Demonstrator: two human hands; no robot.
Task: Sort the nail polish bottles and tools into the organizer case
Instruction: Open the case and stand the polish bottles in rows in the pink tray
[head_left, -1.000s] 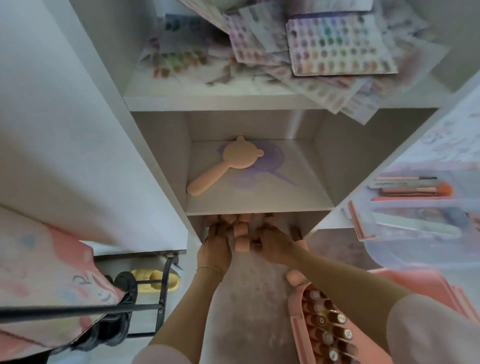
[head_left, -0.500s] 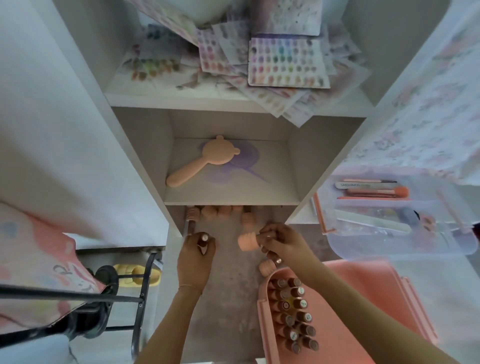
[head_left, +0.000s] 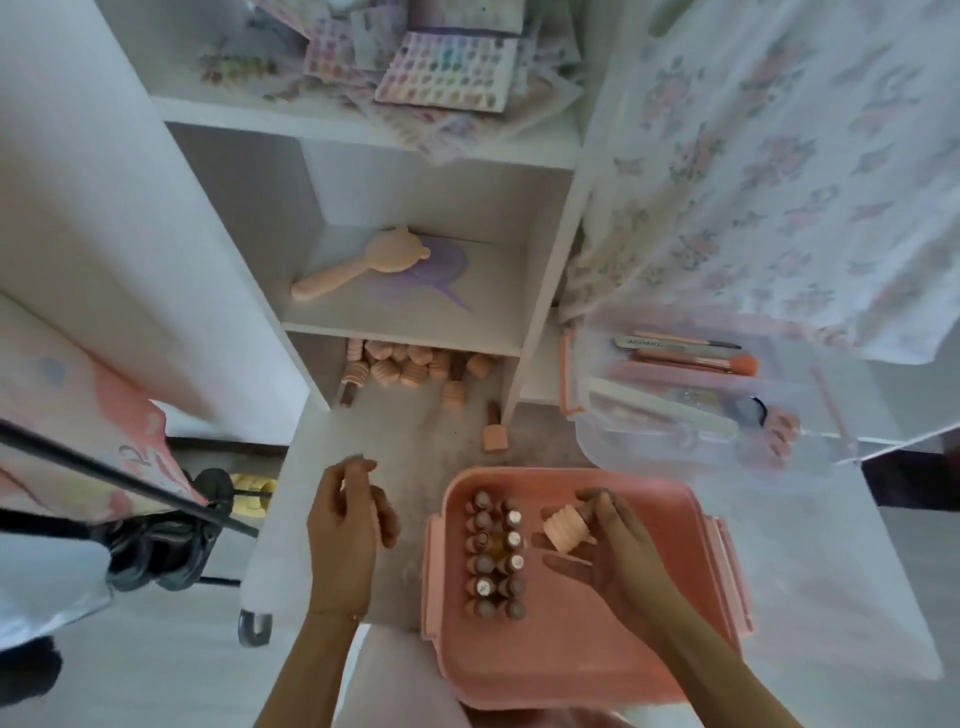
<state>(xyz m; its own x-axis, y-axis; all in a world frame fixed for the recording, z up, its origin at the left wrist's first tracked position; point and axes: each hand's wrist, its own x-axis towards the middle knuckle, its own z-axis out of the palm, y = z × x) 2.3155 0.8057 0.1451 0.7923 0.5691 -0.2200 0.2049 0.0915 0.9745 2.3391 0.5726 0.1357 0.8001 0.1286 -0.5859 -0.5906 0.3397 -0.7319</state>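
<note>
Carrying a peach-capped nail polish bottle (head_left: 565, 529), gripped in right hand (head_left: 602, 551) fingers, over the pink organizer case (head_left: 582, 644) for slotting beside standing rows; left hand (head_left: 345, 525) hanging loosely curled, empty.

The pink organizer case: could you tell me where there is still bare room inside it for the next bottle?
The pink organizer case is bare right of the two bottle rows and along its near side. The right hand holds a ribbed-cap bottle over that space. The left part is packed.
</note>
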